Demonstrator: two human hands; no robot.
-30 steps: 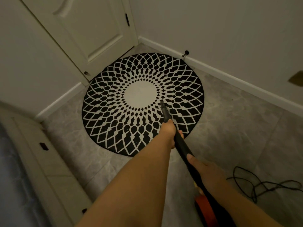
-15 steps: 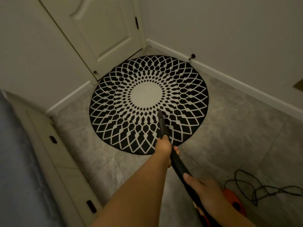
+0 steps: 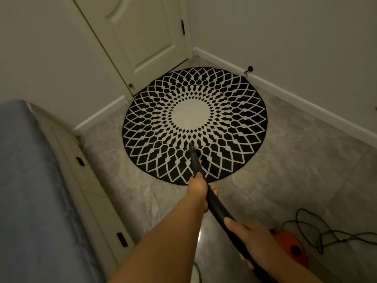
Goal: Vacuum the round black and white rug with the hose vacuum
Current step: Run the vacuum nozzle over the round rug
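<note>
The round black and white rug [image 3: 224, 111] lies on the grey tiled floor in the room's corner. A black vacuum hose [image 3: 214, 203] runs from the lower right up to it, and its narrow nozzle tip [image 3: 191, 147] touches the rug's near half, just below the white centre. My left hand [image 3: 197, 186] grips the hose near the rug's front edge. Farther back along the hose my right hand [image 3: 251, 235] holds it too. The orange vacuum body [image 3: 289, 244] sits on the floor behind my right hand.
A bed with a blue cover [image 3: 26, 190] and cream frame fills the left side. A closed cream door [image 3: 140, 37] stands behind the rug. A black cord [image 3: 318, 231] lies looped on the floor at right. A doorstop [image 3: 249, 69] sticks out of the right baseboard.
The nozzle tip has slid back from the edge of the white centre toward the rug's near rim. My view has shifted back and left, bringing the bed and the orange vacuum body into sight.
</note>
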